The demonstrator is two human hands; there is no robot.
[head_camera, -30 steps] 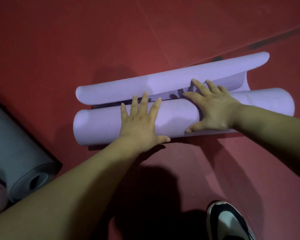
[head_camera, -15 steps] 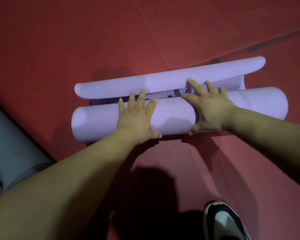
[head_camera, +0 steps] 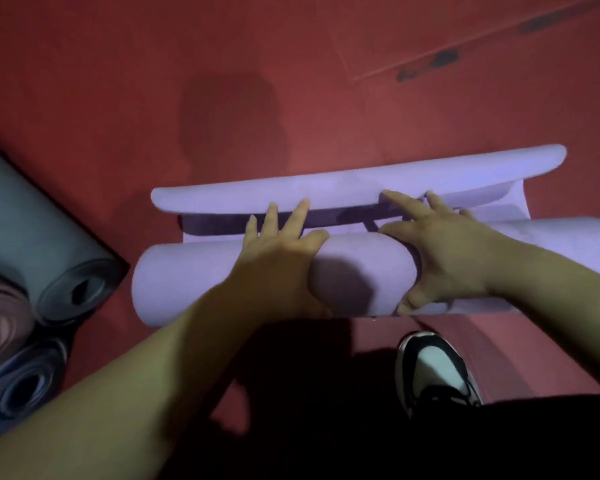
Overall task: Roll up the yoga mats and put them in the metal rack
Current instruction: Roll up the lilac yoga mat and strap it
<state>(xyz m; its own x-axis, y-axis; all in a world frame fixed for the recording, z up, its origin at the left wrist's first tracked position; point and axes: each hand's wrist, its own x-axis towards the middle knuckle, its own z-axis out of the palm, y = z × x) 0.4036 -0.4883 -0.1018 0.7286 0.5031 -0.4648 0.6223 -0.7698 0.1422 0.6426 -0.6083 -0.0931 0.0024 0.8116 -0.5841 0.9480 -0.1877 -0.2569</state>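
Now the lilac foam yoga mat (head_camera: pixel 187 282) is almost wound. Compared with a second ago, its roll on the red floor (head_camera: pixel 118 98) has crept closer to the mat's upcurled far edge (head_camera: pixel 326 192), and only a narrow shadowed strip is left between them. The left hand (head_camera: pixel 281 251) and right hand (head_camera: pixel 440 251) both press down on top of the roll, fingers spread and nearly straight over its far side, gripping nothing. One more push should probably close it. Three rolled mats (head_camera: pixel 32 237) lie at the left, and the metal rack is out of view.
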